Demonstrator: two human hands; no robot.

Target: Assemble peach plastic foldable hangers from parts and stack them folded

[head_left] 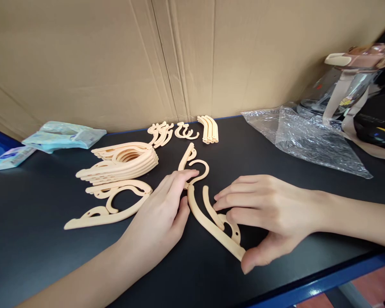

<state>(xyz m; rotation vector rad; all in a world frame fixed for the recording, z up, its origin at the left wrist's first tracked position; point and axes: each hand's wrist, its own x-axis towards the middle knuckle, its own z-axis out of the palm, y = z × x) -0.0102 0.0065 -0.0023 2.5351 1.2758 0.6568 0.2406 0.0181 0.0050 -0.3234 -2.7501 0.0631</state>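
A cream plastic folding clothes hanger lies on the black tabletop, its hook turned up and its two arms spread apart. My left hand closes around its middle joint, below the hook, covering part of one arm. At the other arm, my right hand has its thumb against the tip and bent fingers by the inner side, holding that arm. A curved strip lies along the inside of this arm near my right fingertips. To the left is a folded hanger beside a stack of similar hangers.
Small hooks and curved strips lie in groups at the back, before a cardboard wall. Clear plastic wrap and a strapped water bottle are at right. Tissue packs lie at left. A blue edge borders the table.
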